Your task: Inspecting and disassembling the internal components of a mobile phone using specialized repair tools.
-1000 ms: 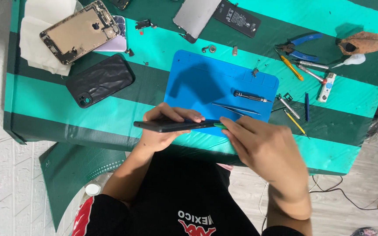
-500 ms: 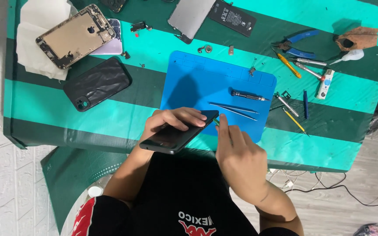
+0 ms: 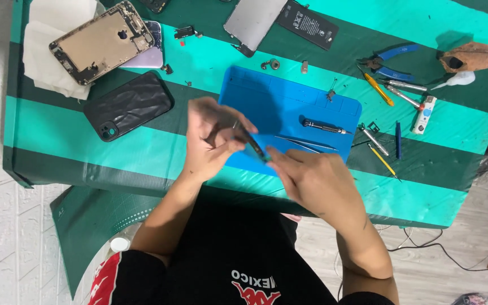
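While the left hand (image 3: 213, 138) pinched a dark phone (image 3: 249, 141) edge-on above the blue mat (image 3: 289, 107), the right hand (image 3: 312, 178) steadied its near end, keeping it off the bench (image 3: 57, 127).

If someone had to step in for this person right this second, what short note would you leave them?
Left hand: holds a dark phone on edge over the blue mat.
Right hand: fingertips touch the phone's lower end; I cannot tell if it grips anything.
On the mat: a small screwdriver and tweezers, both untouched.
Nearby: black phone case, stripped gold phone shell on a white cloth, a loose battery, a screen panel, blue-handled pliers.
Done: one phone lies in parts on the table.
Left: the phone in hand looks to be in one piece; its state is unclear.
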